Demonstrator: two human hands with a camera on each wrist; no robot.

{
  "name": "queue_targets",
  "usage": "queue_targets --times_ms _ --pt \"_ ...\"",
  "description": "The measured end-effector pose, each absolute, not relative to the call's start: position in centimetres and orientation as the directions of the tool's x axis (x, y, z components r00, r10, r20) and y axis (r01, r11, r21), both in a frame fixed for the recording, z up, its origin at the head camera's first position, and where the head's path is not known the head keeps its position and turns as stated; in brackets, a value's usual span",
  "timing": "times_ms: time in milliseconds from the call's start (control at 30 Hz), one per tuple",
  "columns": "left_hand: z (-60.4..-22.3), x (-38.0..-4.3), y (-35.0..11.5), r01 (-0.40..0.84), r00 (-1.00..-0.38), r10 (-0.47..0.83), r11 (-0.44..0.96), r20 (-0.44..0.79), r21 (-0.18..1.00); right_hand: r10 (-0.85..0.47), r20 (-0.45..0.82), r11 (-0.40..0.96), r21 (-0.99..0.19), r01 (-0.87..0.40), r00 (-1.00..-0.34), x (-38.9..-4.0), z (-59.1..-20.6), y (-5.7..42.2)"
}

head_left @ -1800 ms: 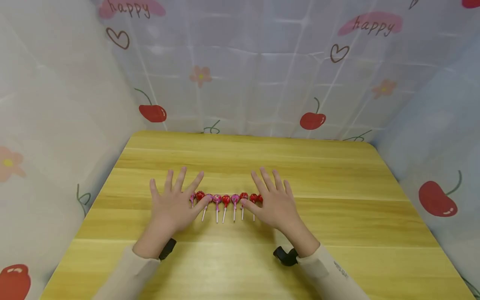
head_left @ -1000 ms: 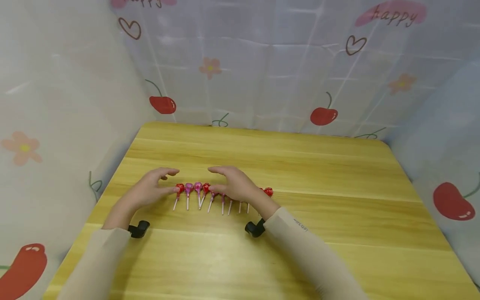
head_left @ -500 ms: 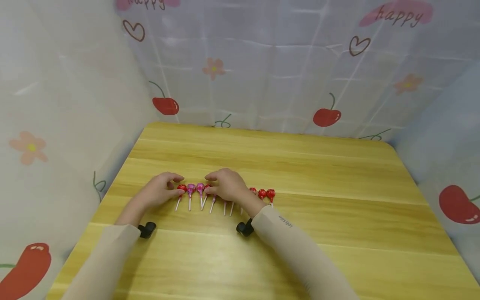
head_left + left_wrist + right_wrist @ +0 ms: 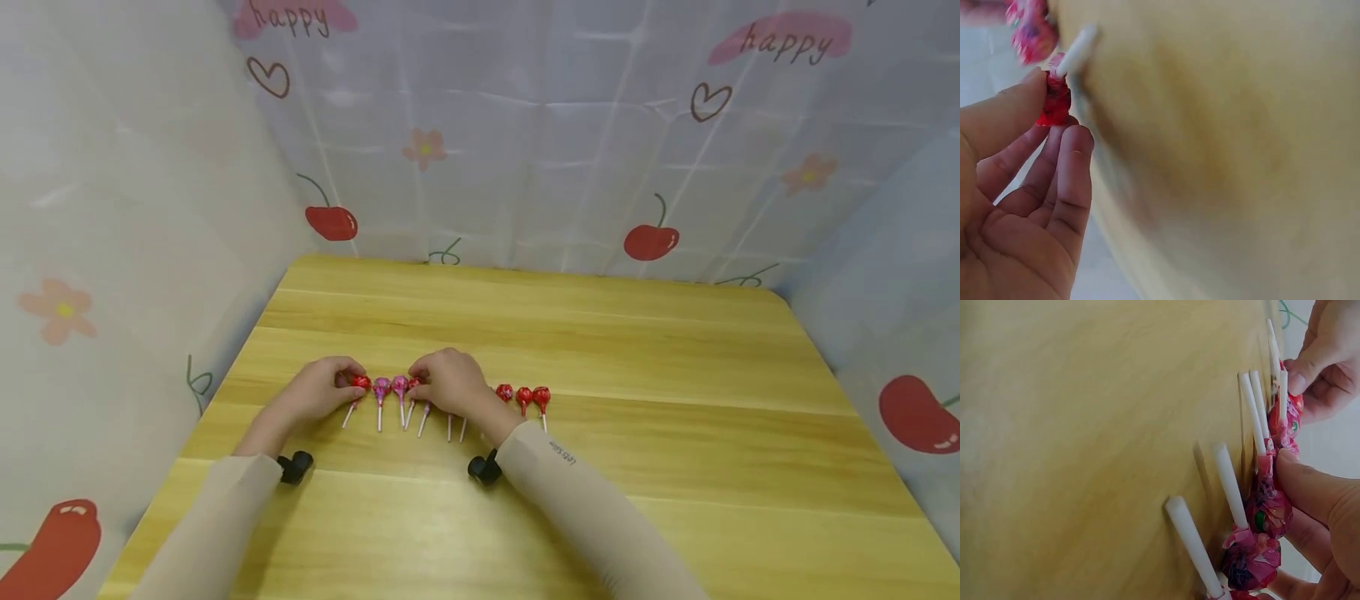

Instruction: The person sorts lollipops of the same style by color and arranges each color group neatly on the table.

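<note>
A row of lollipops in red and pink wrappers lies across the table, white sticks toward me. My left hand (image 4: pixel 318 389) pinches the red lollipop (image 4: pixel 362 382) at the row's left end between thumb and fingertips. The left wrist view shows its wrapped red head (image 4: pixel 1057 106) in that grip, stick tilted out. Two pink lollipops (image 4: pixel 382 387) lie between my hands. My right hand (image 4: pixel 450 383) pinches another red lollipop (image 4: pixel 414 383), just right of the pink pair. That hand covers the heads of several lollipops in the head view; the right wrist view shows pink-wrapped heads (image 4: pixel 1252 559) beside its fingers.
To the right of my right forearm, red lollipops (image 4: pixel 542 395) continue the row. The wooden table (image 4: pixel 675 467) reaches to a curtain (image 4: pixel 517 183) printed with cherries at the back and sides. A black wrist mount (image 4: pixel 484 469) sits under my right wrist, another (image 4: pixel 296 467) under the left.
Both hands first hovered spread over the row, then moved left and lowered. Left fingers closed on the end red lollipop, which shifted slightly left; right fingers closed on another red one.
</note>
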State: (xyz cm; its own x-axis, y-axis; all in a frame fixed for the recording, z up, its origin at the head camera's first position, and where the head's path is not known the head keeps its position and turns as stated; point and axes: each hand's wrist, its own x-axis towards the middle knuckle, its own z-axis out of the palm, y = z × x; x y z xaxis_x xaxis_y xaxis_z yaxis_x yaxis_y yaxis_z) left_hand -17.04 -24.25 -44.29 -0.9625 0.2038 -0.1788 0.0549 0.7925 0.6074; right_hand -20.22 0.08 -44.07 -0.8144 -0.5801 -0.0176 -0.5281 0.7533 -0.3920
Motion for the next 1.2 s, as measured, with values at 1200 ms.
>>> queue_targets --times_ms 1200 --pt "-46.1 -24.2 -25.7 0.059 -0.972 0.196 0.735 -0.130 0.675 -0.541 -0.104 0.757 -0.492 -0.429 -0.835 -20.4 -43.5 0.3"
